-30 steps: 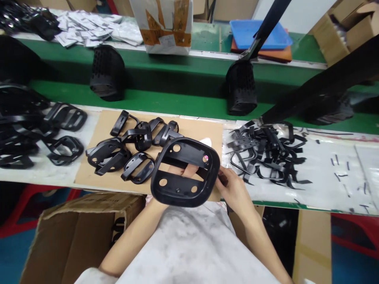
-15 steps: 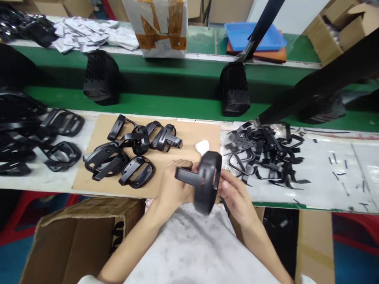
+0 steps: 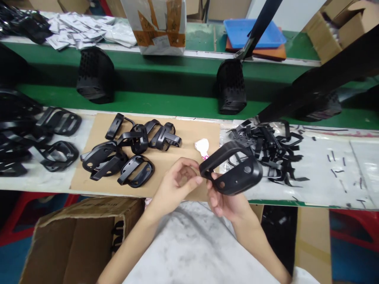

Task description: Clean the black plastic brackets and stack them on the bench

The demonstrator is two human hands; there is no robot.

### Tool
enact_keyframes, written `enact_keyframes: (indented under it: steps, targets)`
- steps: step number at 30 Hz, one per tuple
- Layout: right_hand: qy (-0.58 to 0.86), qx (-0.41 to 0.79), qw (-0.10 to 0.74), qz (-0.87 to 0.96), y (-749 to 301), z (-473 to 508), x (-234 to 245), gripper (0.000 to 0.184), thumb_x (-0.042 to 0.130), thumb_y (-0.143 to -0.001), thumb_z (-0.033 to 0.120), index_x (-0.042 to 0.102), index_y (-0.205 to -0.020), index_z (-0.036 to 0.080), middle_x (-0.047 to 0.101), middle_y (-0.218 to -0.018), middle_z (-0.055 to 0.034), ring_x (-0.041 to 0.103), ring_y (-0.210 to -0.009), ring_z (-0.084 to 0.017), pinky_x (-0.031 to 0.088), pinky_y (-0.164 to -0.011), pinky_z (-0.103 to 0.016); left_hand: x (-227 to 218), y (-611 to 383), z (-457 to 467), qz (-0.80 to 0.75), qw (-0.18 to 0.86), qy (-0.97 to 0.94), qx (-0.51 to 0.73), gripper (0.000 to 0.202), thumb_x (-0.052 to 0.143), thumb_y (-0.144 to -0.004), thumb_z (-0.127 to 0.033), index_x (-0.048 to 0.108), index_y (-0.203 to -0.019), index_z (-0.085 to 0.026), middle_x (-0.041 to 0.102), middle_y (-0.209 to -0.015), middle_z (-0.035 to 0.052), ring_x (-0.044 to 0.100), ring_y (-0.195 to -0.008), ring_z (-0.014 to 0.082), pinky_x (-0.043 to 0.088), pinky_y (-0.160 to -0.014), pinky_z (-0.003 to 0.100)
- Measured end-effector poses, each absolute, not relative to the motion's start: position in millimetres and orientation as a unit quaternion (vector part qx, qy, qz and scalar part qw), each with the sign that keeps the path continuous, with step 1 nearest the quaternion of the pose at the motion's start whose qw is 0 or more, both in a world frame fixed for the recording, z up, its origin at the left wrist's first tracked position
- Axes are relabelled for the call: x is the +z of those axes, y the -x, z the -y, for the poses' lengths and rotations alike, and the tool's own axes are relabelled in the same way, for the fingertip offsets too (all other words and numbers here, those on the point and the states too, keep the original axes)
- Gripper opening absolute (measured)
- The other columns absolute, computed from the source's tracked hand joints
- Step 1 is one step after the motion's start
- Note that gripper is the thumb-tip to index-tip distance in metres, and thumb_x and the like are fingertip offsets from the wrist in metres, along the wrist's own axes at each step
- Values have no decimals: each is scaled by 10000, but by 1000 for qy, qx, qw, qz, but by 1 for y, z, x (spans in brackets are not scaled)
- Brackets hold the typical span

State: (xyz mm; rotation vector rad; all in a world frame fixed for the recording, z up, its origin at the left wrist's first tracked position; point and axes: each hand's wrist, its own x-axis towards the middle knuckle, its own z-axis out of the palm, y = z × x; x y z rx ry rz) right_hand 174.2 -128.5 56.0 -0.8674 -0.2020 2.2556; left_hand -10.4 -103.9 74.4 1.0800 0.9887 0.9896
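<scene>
A black plastic frame part [image 3: 233, 170] with round holes is held tilted above the table's front edge. My right hand [image 3: 225, 203] grips it from underneath. My left hand [image 3: 177, 185] is curled, its fingertips pinching the frame's left corner. Behind the hands lies a brown cardboard sheet [image 3: 189, 134] with several similar black frame parts [image 3: 130, 148] on it. A small white object [image 3: 203, 146] lies on the cardboard just beyond the held part.
A heap of thin black trimmings [image 3: 266, 148] lies at right on white plastic. More black frames [image 3: 32, 138] pile at left. A green conveyor [image 3: 166, 102] behind carries black perforated housings [image 3: 94, 75]. An open cardboard box [image 3: 74, 236] stands below left.
The frame was turned from flat-facing to edge-on, then tilted and shifted right. My right hand moved under it; my left hand slid off to its left corner.
</scene>
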Motion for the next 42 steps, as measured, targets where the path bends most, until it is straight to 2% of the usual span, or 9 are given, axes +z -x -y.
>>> enact_keyframes:
  steps: [10,19,23,26,28,30,32,35,42]
  targets:
    - [189,922,339,21,-156,141,53,390,729,-931,523,600,-777,188,560,-453,111,243,-251,-19,322,-295,-116,56,19,105,-364,724,-373,451,295,727,-931,-446,737,-973,-154,749,-948,88,606,-694,129,487,-678,268]
    - [134,927,348,-40,-149,144,50,339,691,-977,442,633,-805,156,494,-447,128,166,-262,-11,310,-292,-100,57,10,104,-326,772,-281,467,314,759,-899,-455,694,-874,-148,656,-827,32,469,-598,78,424,-614,234]
    - [15,945,324,-33,-131,154,22,364,647,-946,501,613,-767,186,564,-450,104,245,-211,-14,302,-267,-108,61,5,104,-319,797,-265,439,395,807,-838,-510,678,-817,-138,614,-742,15,352,-536,51,334,-525,196]
    - [-23,955,296,13,-115,166,-3,559,385,-927,708,555,-731,213,565,-410,90,288,-154,-22,274,-292,-121,62,1,104,-311,828,-243,397,468,834,-784,-569,659,-772,-135,587,-676,2,357,-500,45,287,-475,183]
    - [53,954,295,2,-110,173,-8,736,-17,-922,688,528,-759,221,483,-365,125,246,-130,-8,235,-329,-121,63,0,104,-303,839,-231,388,490,847,-759,-587,653,-754,-137,586,-657,0,448,-510,62,349,-492,184]
    - [121,943,310,-17,-110,175,2,783,-148,-914,619,521,-788,232,435,-353,142,235,-132,-10,226,-336,-122,64,0,104,-299,841,-222,392,481,863,-748,-572,652,-751,-140,596,-661,1,528,-540,80,420,-533,189]
    - [134,928,347,-19,-113,173,21,604,138,-987,643,535,-784,235,466,-372,131,263,-166,-22,263,-318,-116,64,0,104,-298,841,-213,397,461,873,-749,-545,653,-754,-140,605,-673,1,557,-560,84,453,-556,185]
    - [115,909,399,-15,-120,165,48,337,604,-910,490,549,-719,217,512,-396,102,259,-224,-27,280,-275,-99,65,1,105,-288,849,-201,395,439,883,-749,-518,658,-756,-140,603,-680,2,555,-558,80,465,-555,179]
    - [192,914,356,-5,-132,164,60,364,731,-864,499,579,-720,202,502,-384,92,281,-257,-44,259,-254,-93,65,2,108,-289,845,-204,401,458,882,-736,-545,653,-752,-149,585,-680,2,520,-550,88,494,-577,212]
